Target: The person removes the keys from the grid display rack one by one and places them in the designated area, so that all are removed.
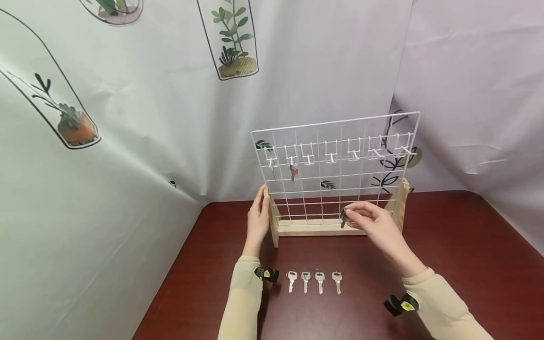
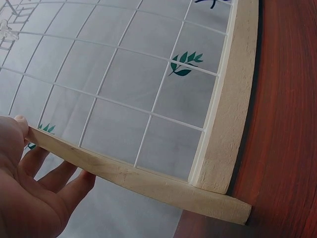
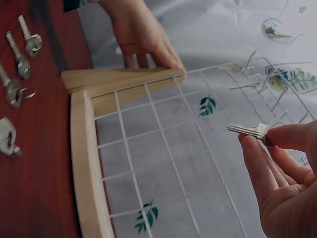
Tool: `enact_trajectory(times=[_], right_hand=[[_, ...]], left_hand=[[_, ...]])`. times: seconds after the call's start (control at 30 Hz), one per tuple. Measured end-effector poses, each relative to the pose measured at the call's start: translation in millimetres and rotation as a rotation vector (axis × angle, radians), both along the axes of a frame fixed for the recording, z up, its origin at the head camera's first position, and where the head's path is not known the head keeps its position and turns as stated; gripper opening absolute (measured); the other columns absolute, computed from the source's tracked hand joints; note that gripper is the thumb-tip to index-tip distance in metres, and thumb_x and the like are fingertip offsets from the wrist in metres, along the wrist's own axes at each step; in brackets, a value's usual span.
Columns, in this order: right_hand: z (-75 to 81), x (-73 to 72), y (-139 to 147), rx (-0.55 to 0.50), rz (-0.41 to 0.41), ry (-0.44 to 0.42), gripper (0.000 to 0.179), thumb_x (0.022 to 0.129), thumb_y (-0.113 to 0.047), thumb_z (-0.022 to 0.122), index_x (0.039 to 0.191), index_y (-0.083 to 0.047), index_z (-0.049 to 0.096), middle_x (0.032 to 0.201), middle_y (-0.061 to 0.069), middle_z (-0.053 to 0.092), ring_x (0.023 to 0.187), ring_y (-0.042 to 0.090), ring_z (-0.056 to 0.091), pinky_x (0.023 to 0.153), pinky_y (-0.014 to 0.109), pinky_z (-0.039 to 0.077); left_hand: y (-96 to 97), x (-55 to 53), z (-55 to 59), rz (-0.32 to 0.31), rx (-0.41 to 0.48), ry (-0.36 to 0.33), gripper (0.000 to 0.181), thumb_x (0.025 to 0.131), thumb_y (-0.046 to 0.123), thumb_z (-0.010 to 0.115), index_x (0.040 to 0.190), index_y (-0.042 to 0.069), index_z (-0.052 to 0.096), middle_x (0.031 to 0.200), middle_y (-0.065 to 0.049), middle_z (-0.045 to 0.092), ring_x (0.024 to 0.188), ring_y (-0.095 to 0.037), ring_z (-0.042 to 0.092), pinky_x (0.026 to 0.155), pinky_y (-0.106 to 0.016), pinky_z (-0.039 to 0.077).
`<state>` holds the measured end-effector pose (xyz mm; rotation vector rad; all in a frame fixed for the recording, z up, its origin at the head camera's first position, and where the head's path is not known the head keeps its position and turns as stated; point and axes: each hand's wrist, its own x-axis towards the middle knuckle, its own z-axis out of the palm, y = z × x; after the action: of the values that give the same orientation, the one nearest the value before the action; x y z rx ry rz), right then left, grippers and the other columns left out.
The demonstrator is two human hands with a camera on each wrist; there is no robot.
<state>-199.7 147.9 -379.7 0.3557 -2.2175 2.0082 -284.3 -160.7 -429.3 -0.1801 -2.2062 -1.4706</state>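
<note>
A white wire grid rack [image 1: 323, 230] on a wooden base stands across the table, with a row of white hooks [image 1: 331, 159] along its upper part. My left hand [image 1: 258, 219] grips the left wooden side post [image 2: 138, 183], thumb on one side and fingers on the other. In front of the grid, below the hooks, my right hand [image 1: 378, 229] pinches a silver key [image 3: 252, 131] by its head between thumb and fingers; its blade sticks out free. One key [image 1: 293, 173] hangs from the second hook from the left, and another thin key [image 1: 273, 174] from the leftmost hook.
Several silver keys [image 1: 320, 281] lie in a row on the dark red table [image 1: 348, 316] in front of the rack, blades toward me. A pale cloth [image 1: 170, 85] with printed plants rises behind and to the left. The right wooden side post [image 1: 400, 203] stands beyond my right hand.
</note>
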Motion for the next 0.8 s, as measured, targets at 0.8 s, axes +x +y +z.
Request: enact_trajectory(times=[0.8], right_hand=[[-60.4, 13.0, 34, 0.256, 0.257, -0.026, 0.018, 0.097, -0.007, 0.067, 0.108, 0.007, 0.068, 0.089, 0.012, 0.072, 0.076, 0.015, 0.069, 0.071, 0.03, 0.058]], left_hand=[[-0.7, 0.9, 0.1, 0.005, -0.006, 0.002, 0.046, 0.107, 0.04, 0.049, 0.152, 0.028, 0.048, 0.148, -0.006, 0.052, 0.125, -0.03, 0.057, 0.099, -0.055, 0.047]])
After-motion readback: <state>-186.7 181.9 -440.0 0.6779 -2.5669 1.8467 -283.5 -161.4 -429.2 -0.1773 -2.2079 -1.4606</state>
